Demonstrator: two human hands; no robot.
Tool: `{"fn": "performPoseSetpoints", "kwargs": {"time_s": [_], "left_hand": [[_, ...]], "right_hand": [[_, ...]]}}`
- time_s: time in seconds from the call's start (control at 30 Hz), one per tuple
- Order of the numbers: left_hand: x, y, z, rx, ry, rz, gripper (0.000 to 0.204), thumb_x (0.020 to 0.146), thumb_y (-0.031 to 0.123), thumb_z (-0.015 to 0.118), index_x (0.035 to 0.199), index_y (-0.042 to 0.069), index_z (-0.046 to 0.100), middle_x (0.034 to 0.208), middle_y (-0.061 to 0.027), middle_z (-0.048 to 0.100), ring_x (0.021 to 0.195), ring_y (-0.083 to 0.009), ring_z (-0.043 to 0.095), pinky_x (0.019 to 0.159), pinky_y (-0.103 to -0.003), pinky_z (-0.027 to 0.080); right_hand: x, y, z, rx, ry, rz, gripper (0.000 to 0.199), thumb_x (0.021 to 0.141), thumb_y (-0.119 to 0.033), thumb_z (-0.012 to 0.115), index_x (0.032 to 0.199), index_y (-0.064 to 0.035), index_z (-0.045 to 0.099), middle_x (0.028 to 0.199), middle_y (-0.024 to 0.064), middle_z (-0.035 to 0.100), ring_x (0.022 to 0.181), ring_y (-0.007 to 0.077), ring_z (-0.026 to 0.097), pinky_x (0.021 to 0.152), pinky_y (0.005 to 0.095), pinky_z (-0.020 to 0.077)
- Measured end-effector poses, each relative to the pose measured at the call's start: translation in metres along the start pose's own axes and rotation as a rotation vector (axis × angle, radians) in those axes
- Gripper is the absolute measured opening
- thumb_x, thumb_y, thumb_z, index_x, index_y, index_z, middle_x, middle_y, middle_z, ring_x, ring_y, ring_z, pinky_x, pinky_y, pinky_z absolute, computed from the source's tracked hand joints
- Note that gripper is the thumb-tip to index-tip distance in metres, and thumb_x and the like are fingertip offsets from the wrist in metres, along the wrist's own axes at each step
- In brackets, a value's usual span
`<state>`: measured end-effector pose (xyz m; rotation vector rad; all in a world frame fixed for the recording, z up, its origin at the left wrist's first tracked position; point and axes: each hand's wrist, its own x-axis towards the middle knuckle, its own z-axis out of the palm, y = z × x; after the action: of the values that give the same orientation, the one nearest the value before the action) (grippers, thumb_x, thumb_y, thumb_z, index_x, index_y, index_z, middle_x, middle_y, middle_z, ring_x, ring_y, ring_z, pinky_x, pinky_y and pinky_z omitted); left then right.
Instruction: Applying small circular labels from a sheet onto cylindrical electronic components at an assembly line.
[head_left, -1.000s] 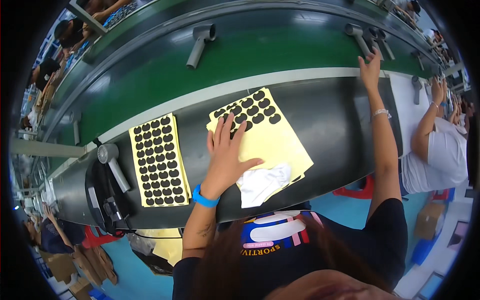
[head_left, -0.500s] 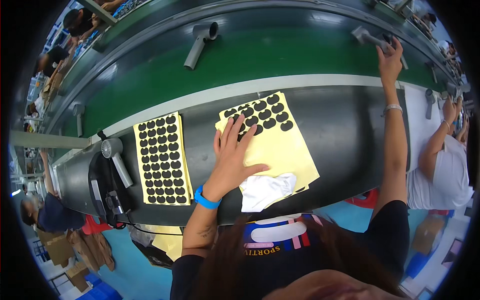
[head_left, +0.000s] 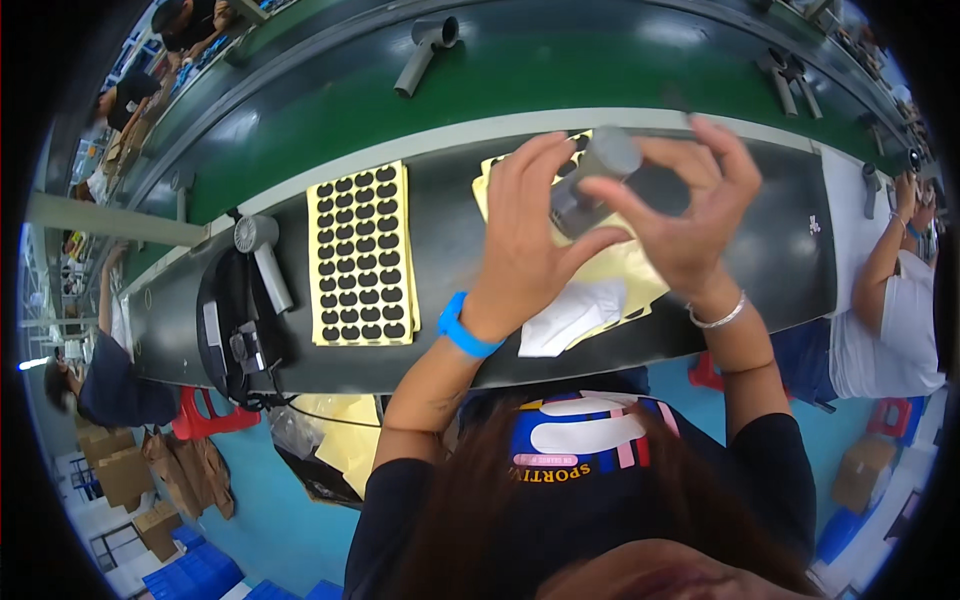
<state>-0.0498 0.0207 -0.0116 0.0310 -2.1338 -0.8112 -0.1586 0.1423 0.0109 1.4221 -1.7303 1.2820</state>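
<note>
Above the black table, a grey hair dryer shell (head_left: 610, 152) is held up between both hands, its round end toward the top; motion blurs parts of it. My left hand (head_left: 525, 230) grips its left side, wearing a blue wristband. Fingers and thumb of my right hand (head_left: 700, 205) curve around the other side. Below the hands lies a yellow sheet stack with black rounded stickers (head_left: 487, 185), partly hidden. A crumpled white cloth (head_left: 578, 315) rests on its near end. Farther left is another stack of yellow sticker sheets (head_left: 362, 255), bearing rows of black stickers.
A grey hair dryer (head_left: 265, 262) stands at a black case-like object (head_left: 228, 330) with a cable on the left. Beyond the table runs a green conveyor (head_left: 560, 75) carrying another dryer shell (head_left: 427, 55) and two more at right (head_left: 790, 85). A co-worker (head_left: 890, 325) sits at right.
My right hand has come back from the conveyor with the grey dryer shell. My left hand has lifted off the sticker sheets and joined it on the shell.
</note>
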Motion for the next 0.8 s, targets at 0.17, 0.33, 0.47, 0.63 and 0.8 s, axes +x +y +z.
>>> {"fn": "performPoseSetpoints", "kwargs": {"time_s": [0.17,0.33,0.47,0.63,0.8], "left_hand": [[-0.005,-0.007,-0.007,-0.138,0.037,0.029,0.055,0.07,0.012,0.078,0.117,-0.001,0.053,0.106,-0.0185,0.057,0.088,-0.0357,0.059,0.073,-0.036,0.051],[-0.017,-0.005,-0.034,-0.314,-0.124,-0.068,0.047,0.078,-0.002,0.068,0.124,0.002,0.058,0.107,-0.0125,0.062,0.104,-0.0245,0.058,0.082,-0.035,0.05],[-0.026,-0.006,-0.039,-0.251,-0.172,-0.025,0.04,0.079,-0.004,0.065,0.119,0.002,0.059,0.113,-0.0127,0.062,0.108,-0.0264,0.058,0.088,-0.037,0.048],[-0.034,0.004,-0.036,-0.39,-0.111,-0.095,0.039,0.071,-0.006,0.067,0.107,0.004,0.061,0.119,-0.0118,0.06,0.109,-0.0339,0.058,0.092,-0.039,0.047],[-0.033,0.013,-0.041,-0.146,-0.096,-0.035,0.041,0.066,-0.005,0.071,0.105,0.006,0.066,0.119,-0.0114,0.06,0.102,-0.03,0.061,0.088,-0.037,0.048]], "right_hand": [[-0.009,-0.043,0.005,0.206,-0.056,0.258,0.055,0.069,-0.011,0.083,0.114,0.0001,0.053,0.123,0.0167,0.053,0.096,0.0187,0.06,0.08,0.0286,0.0485],[-0.017,-0.051,-0.02,0.087,-0.12,0.285,0.031,0.078,0.003,0.071,0.105,0.0012,0.056,0.102,0.0141,0.06,0.094,0.0181,0.058,0.082,0.0279,0.0459],[-0.025,-0.068,-0.024,0.408,-0.128,0.513,0.026,0.08,0.007,0.066,0.103,0.0018,0.054,0.094,0.0091,0.058,0.087,0.0137,0.055,0.079,0.0249,0.0442],[-0.028,-0.075,-0.022,0.671,-0.171,0.721,0.043,0.08,0.008,0.064,0.116,-0.0012,0.043,0.089,0.0062,0.057,0.085,0.0124,0.055,0.081,0.025,0.043],[-0.033,-0.074,-0.017,0.587,-0.141,0.654,0.045,0.08,0.008,0.064,0.117,-0.002,0.042,0.085,0.0067,0.06,0.093,0.0163,0.059,0.088,0.029,0.0419]]}}
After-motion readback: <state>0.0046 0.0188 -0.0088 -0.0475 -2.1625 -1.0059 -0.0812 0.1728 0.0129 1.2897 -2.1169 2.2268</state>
